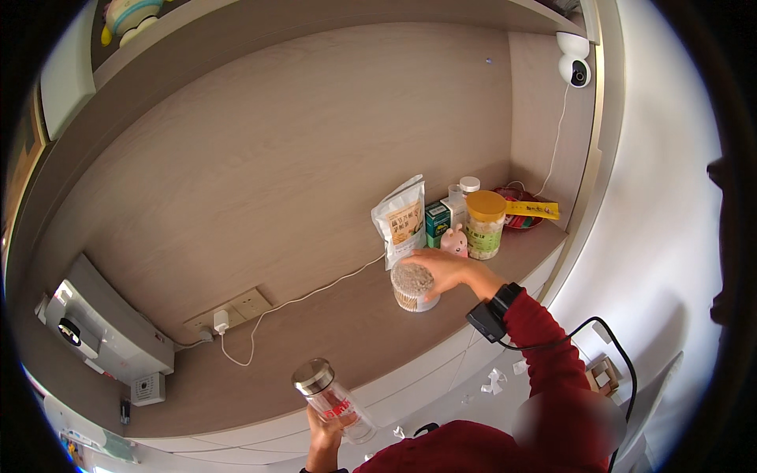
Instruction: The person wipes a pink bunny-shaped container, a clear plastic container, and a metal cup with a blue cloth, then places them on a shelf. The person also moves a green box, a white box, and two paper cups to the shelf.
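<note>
My left hand is wrapped around a clear glass bottle with a steel screw lid and red print. The bottle is tilted, in front of the counter's front edge. My right hand grips a round clear tub of cotton swabs from its right side. Whether the tub rests on the counter or is slightly lifted, I cannot tell. Right behind it stands a white foil pouch with an orange label. A pink rabbit figure is just beyond my right hand, partly hidden by it.
A jar with an orange lid, a green box and a red basket stand at the right. A white charger trails a cable across the counter. A grey-white appliance stands left. A black cable hangs from my right wrist.
</note>
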The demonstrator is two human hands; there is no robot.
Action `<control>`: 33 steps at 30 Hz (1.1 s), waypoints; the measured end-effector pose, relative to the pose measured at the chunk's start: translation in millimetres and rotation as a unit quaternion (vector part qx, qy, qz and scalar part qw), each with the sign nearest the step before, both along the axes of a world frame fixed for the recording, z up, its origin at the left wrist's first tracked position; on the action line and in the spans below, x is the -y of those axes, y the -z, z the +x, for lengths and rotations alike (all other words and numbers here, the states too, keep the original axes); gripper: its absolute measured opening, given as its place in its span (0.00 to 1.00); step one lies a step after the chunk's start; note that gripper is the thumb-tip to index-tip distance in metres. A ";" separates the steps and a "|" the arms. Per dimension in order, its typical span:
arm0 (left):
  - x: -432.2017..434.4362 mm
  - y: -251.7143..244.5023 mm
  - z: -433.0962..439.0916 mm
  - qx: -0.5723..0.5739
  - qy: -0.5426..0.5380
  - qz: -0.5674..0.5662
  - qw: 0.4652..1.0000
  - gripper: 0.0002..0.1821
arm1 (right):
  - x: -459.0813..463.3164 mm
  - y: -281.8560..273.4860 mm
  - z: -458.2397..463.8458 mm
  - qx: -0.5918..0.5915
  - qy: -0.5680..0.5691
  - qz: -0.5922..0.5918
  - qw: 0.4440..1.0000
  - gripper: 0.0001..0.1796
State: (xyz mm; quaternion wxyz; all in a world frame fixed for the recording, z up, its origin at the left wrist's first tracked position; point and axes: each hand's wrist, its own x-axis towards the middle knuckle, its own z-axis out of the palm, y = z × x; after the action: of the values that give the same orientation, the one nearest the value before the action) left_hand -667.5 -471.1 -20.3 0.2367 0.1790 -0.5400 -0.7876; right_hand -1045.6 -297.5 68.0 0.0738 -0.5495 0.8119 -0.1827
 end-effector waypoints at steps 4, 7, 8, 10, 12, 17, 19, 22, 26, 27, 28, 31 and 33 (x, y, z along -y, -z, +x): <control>-1.8 -2.9 -0.6 -0.010 -0.004 -0.016 1.000 0.40 | 7.2 -12.7 24.2 -0.109 0.176 0.089 0.974 0.49; -3.4 -5.0 0.3 -0.003 -0.015 -0.015 1.000 0.38 | 8.2 -17.4 35.7 -0.289 0.270 0.046 0.917 0.48; -3.9 -5.5 0.9 0.002 -0.020 -0.014 1.000 0.38 | 5.2 -19.9 32.4 -0.263 0.278 0.015 0.924 0.43; -4.5 -6.1 1.7 0.036 -0.028 -0.002 0.999 0.38 | -3.7 -20.4 22.9 -0.213 0.185 -0.057 0.958 0.41; -4.5 -6.3 1.4 0.044 -0.032 -0.006 0.998 0.38 | -12.1 -14.2 14.9 -0.163 0.093 -0.093 0.978 0.38; -2.6 -10.9 -6.3 0.008 -0.014 -0.027 1.000 0.37 | -19.4 9.3 5.6 -0.180 0.002 -0.033 0.983 0.36; -1.1 -16.5 -10.6 -0.027 -0.001 -0.024 0.999 0.34 | -23.1 15.0 1.8 -0.173 0.008 -0.031 0.984 0.35; 0.8 -28.7 -19.9 -0.011 -0.015 -0.040 0.999 0.32 | -27.0 21.5 -4.3 -0.171 0.015 -0.025 0.985 0.34; 12.8 -53.4 -44.1 -0.032 0.023 -0.069 0.997 0.31 | -30.5 28.4 -3.4 -0.186 0.031 -0.058 0.980 0.34; 18.5 -60.1 -56.4 -0.032 0.037 -0.116 0.992 0.31 | -30.8 29.9 -0.6 -0.191 0.048 -0.050 0.979 0.34; 23.0 -65.9 -69.1 -0.033 0.042 -0.114 0.992 0.31 | -33.0 31.1 3.6 -0.198 0.053 -0.089 0.975 0.34; 38.5 -79.7 -119.7 -0.078 0.064 -0.168 0.981 0.35 | -41.6 33.4 20.2 -0.192 0.084 -0.159 0.965 0.33; 49.1 -83.6 -160.3 -0.081 0.094 -0.161 0.979 0.36 | -46.5 36.5 34.9 -0.169 0.087 -0.232 0.954 0.32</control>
State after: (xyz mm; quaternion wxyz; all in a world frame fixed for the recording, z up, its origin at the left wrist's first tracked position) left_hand -827.8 -520.2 63.3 0.2307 0.0228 -0.6534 -0.7207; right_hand -1010.7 -250.9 31.5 -0.2102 -0.5019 0.7923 -0.2760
